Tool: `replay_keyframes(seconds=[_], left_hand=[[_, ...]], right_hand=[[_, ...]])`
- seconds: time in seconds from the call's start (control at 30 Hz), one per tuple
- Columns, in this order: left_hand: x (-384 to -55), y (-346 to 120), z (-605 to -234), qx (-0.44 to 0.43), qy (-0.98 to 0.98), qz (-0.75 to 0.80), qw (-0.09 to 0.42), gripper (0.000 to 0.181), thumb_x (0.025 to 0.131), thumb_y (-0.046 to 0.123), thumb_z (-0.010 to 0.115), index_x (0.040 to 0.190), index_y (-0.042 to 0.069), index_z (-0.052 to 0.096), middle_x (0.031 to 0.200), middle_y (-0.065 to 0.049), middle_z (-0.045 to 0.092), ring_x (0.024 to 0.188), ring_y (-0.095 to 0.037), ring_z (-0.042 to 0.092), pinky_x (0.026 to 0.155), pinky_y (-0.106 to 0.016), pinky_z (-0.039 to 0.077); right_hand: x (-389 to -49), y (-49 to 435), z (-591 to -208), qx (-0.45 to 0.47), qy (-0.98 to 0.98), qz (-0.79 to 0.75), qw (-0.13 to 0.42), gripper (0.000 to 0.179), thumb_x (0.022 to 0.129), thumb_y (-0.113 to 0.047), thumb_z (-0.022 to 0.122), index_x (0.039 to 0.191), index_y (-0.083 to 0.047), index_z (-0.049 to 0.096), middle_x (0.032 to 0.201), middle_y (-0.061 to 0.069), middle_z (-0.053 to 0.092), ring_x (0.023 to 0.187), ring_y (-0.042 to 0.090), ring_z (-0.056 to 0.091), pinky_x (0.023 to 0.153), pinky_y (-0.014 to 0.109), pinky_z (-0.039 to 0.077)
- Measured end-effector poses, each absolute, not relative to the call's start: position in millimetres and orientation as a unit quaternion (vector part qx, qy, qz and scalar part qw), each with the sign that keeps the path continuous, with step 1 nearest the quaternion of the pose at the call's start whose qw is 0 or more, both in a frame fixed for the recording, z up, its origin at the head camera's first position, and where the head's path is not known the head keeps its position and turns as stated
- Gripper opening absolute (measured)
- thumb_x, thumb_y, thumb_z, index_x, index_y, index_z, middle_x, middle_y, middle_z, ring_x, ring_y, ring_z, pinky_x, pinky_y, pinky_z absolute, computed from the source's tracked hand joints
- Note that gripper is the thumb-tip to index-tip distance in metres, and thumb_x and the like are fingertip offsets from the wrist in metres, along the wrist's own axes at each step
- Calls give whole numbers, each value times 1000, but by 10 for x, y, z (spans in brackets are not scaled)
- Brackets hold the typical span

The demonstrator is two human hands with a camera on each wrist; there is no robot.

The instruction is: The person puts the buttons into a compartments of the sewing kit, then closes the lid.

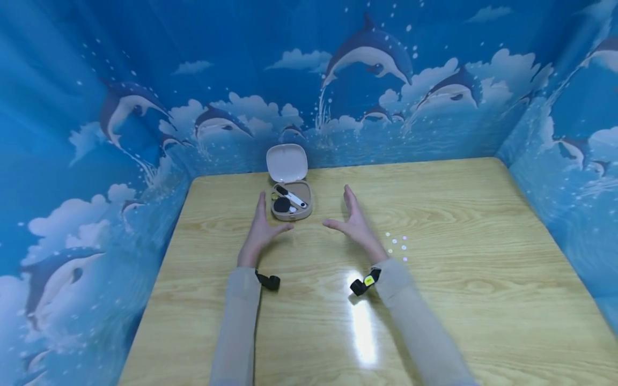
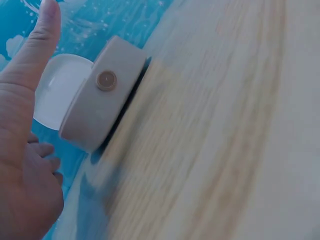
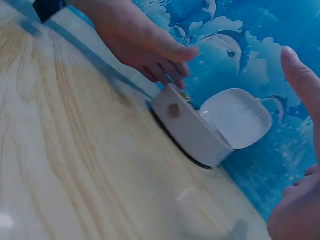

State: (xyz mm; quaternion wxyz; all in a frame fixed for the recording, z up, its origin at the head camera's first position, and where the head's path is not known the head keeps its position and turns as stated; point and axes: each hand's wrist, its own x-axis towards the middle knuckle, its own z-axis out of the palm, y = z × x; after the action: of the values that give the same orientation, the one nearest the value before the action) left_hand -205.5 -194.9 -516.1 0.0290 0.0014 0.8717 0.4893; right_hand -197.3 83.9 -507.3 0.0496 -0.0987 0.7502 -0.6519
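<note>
A small beige box [image 1: 292, 216] with its white lid [image 1: 287, 162] raised stands near the table's back edge. In it lie a white tool with a black end [image 1: 291, 196], a round black piece [image 1: 282, 205] and a small yellowish item [image 1: 274, 196]. My left hand [image 1: 261, 231] is held just left of the box, thumb spread from straight fingers. My right hand [image 1: 355, 222] hovers to the right, farther from the box, likewise spread. Both palms face inward and hold nothing. A round button [image 2: 106, 80] shows on the box's front in the left wrist view.
Several small pale discs [image 1: 404, 247] lie on the wooden table [image 1: 483, 241] right of my right hand. A blue curtain with dolphins [image 1: 232, 64] surrounds the table's back and sides. Black straps with small cameras [image 1: 269, 282] sit on both wrists.
</note>
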Motion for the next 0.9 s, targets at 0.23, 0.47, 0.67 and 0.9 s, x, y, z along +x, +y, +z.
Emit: replay_keyframes(seconds=[0.23, 0.47, 0.67, 0.9], left_hand=[[-2212, -1907, -5250, 30, 868, 496, 12, 130, 72, 35, 90, 160, 14, -3, 166, -8, -1, 151, -29, 5, 122, -47, 11], [-2320, -1893, -5316, 43, 863, 503, -4, 137, 66, 44, 92, 160, 15, -3, 166, -10, 4, 151, -29, 8, 121, -51, 14], [-2398, -1910, -5349, 30, 865, 500, -1, 142, 62, 53, 91, 160, 16, -4, 166, -10, 3, 151, -29, 7, 121, -52, 13], [-2437, -1910, -5376, 26, 879, 477, 4, 136, 65, 50, 90, 160, 8, 3, 164, -19, 11, 149, -35, 15, 120, -51, 18]], right_hand=[[-2122, 618, -5232, -73, 731, -676, 54, 118, 78, -26, 87, 161, -14, 3, 166, 6, 6, 151, 21, 8, 123, 39, 11], [-2288, 496, -5262, -71, 734, -671, 75, 122, 75, -27, 89, 161, -14, 3, 166, 9, 7, 151, 23, 11, 122, 39, 14], [-2432, 378, -5265, -95, 778, -607, 131, 130, 70, -44, 89, 161, -15, 0, 166, 10, 9, 151, 23, 13, 122, 39, 16], [-2546, 288, -5292, -162, 777, -590, 149, 119, 78, -35, 85, 161, -11, 3, 166, 8, 6, 151, 23, 11, 122, 38, 14]])
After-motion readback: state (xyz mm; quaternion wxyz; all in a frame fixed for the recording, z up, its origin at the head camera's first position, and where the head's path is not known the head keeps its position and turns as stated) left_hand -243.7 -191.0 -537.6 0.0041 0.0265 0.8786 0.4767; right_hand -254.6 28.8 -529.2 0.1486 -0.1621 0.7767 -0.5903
